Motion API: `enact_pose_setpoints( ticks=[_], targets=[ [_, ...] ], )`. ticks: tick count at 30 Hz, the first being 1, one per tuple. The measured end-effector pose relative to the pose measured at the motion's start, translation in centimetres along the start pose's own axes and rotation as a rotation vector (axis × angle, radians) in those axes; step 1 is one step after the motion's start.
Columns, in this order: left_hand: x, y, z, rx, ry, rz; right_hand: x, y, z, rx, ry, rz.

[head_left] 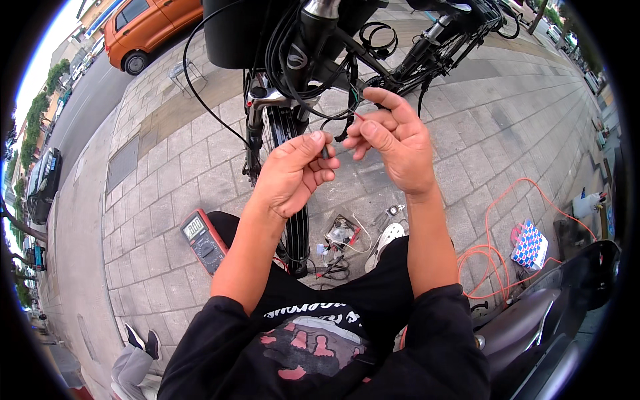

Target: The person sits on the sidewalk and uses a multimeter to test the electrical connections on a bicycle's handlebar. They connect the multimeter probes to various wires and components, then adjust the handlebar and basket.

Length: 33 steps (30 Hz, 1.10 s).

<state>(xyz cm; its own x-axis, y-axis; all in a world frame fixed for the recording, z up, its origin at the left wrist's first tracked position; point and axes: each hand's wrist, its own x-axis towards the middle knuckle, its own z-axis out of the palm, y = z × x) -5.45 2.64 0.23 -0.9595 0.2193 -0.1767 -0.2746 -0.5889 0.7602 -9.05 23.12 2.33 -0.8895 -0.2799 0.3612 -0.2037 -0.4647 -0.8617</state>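
Both my hands are raised in front of the head tube [298,57] of a black bicycle, close to a bundle of black cables [275,57]. Thumb and fingers of my left hand [288,172] pinch a short dark cable end [325,152]. My right hand [403,148] pinches a thin red wire [359,117] between thumb and index finger, its other fingers loosely curled. A small gap separates the two hands. Below them the front tyre [298,230] stands on the paving between my knees. A red multimeter [204,241] with a lit display leans by my left knee.
A small open container of parts [342,232] and black leads [333,268] lie between my feet. An orange hose [490,250] coils at right near a checkered box [531,245]. A dark scooter-like body [527,327] stands at lower right. An orange car [150,30] is on the road.
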Motion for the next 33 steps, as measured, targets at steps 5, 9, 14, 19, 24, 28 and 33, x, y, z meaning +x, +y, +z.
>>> enact_pose_setpoints(
  ticks=[5, 9, 14, 19, 24, 28, 33],
  targets=[
    [-0.1, -1.5, 1.7, -0.443, 0.017, -0.087, -1.1, 0.0, 0.3, -0.264, 0.001, -0.127],
    [-0.4, -2.1, 2.3, -0.601, 0.012, -0.101, -2.3, -1.3, 1.3, -0.440, 0.131, -0.193],
    [-0.6, -2.3, 3.4, -0.670, 0.036, -0.036, -3.1, -2.0, 3.0, -0.854, 0.083, -0.442],
    [-0.4, -2.8, 3.4, -0.588, -0.011, 0.041, -2.9, 0.4, 3.4, -0.899, 0.142, -0.598],
    [-0.2, -3.2, 2.6, -0.537, -0.043, 0.071, -2.8, 0.5, 3.6, -0.933, 0.125, -0.630],
    [-0.3, -3.1, 3.0, -0.504, -0.071, 0.079, -2.8, 0.6, 3.3, -0.954, 0.125, -0.650],
    [-0.6, -3.0, 3.5, -0.487, -0.042, 0.091, -2.8, 0.5, 3.2, -0.967, 0.118, -0.649]
  ],
)
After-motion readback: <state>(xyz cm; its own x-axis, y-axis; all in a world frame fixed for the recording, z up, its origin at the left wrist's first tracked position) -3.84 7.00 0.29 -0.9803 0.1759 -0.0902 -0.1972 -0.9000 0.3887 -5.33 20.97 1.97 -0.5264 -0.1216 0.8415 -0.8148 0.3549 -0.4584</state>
